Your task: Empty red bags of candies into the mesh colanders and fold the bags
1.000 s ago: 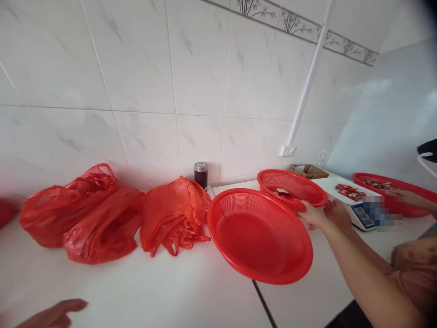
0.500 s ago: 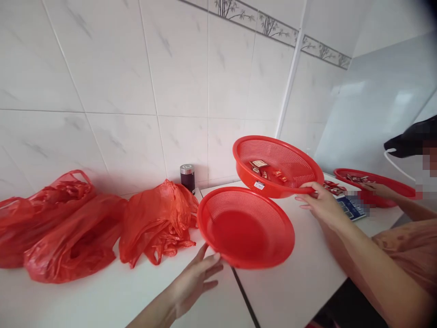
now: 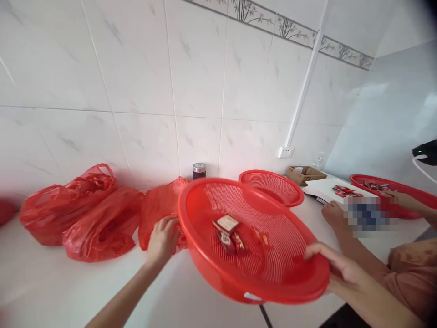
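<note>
I hold a large red mesh basket tilted above the white counter. My left hand is curled on its left rim and my right hand grips its right rim. Several small red packets and one with a pale label lie in the basket's bottom. A second red basket stands behind it on the counter and looks empty.
Three red plastic bags lie along the tiled wall at the left, with a dark jar behind them. At the right, a co-worker's hand rests by a scale bearing packets. Further right are another red basket and a cardboard box.
The basket with packets has come from the back right toward me and now hangs in front. My left hand moved up from the counter onto its left rim.
</note>
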`<action>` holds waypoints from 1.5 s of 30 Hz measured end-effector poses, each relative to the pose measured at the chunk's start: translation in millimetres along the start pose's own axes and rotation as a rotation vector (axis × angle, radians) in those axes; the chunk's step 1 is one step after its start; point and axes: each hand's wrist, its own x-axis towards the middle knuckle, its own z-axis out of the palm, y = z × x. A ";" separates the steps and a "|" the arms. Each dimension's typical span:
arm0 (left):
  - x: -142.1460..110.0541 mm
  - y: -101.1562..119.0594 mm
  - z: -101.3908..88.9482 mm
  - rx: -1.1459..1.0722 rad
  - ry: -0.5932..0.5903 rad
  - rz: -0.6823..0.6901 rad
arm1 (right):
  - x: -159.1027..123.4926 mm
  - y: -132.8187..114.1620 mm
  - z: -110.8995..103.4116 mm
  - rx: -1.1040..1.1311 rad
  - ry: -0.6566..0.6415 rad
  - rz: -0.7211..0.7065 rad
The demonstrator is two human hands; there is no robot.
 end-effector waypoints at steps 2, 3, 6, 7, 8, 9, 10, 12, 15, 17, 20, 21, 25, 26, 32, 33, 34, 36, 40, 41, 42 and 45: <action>14.1 -31.7 -17.0 0.154 0.031 -0.065 | -7.2 14.1 10.6 -0.054 -0.054 0.022; 18.6 -44.6 -23.1 0.218 0.026 -0.101 | -9.0 21.3 15.5 -0.103 -0.065 0.025; 23.6 -71.0 -32.6 0.360 -0.023 -0.214 | -7.6 42.4 32.9 -0.314 0.004 0.036; 23.9 -76.3 -34.1 0.385 -0.048 -0.245 | -5.1 48.6 40.3 -0.388 0.051 0.051; 24.2 -80.3 -35.6 0.399 -0.075 -0.270 | -1.8 53.9 48.7 -0.454 0.099 0.068; 25.0 -83.0 -37.3 0.402 -0.099 -0.286 | 2.0 58.0 57.7 -0.501 0.135 0.085; 26.4 -84.8 -39.3 0.397 -0.120 -0.296 | 6.3 60.5 67.2 -0.510 0.151 0.088; 30.6 -86.0 -43.9 0.371 -0.136 -0.310 | 14.9 60.3 86.2 -0.400 0.128 0.043; 35.2 -84.7 -48.7 0.337 -0.098 -0.344 | 24.1 49.7 111.4 -0.133 0.051 -0.029; 33.1 -83.5 -48.9 0.333 -0.069 -0.371 | 25.7 40.3 126.6 -0.066 0.016 -0.040; 23.0 -84.1 -46.9 0.329 -0.070 -0.420 | 20.5 29.6 151.3 -0.049 -0.044 -0.069; 19.6 -85.0 -46.8 0.323 -0.081 -0.434 | 17.3 27.4 160.2 -0.038 -0.065 -0.086; 16.3 -87.7 -56.0 0.248 -0.128 -0.470 | 4.4 22.4 192.9 -0.009 -0.144 -0.167; 18.7 -86.7 -61.0 0.220 -0.120 -0.470 | 2.7 21.3 198.5 -0.009 -0.160 -0.185; 37.7 -54.1 -101.1 0.006 0.133 -0.363 | 11.5 -3.1 209.9 -0.034 -0.149 -0.283; 37.3 -45.1 -107.2 -0.045 0.158 -0.347 | 14.5 -12.4 210.5 -0.026 -0.138 -0.317; 35.1 -35.6 -112.8 -0.099 0.166 -0.333 | 17.3 -23.2 211.9 -0.011 -0.125 -0.359; 25.8 -16.4 -121.9 -0.205 0.139 -0.306 | 22.3 -47.5 217.8 0.024 -0.089 -0.466; -5.5 19.7 -135.6 -0.397 0.018 -0.268 | 32.4 -88.5 244.9 0.003 0.008 -0.714; -14.1 27.5 -138.9 -0.478 -0.028 -0.275 | 35.7 -93.6 253.5 -0.031 0.035 -0.751; -22.8 34.4 -142.2 -0.580 -0.086 -0.287 | 39.3 -96.1 261.8 -0.078 0.059 -0.770; -47.3 46.0 -152.5 -0.917 -0.279 -0.329 | 50.0 -90.2 279.4 -0.271 0.087 -0.776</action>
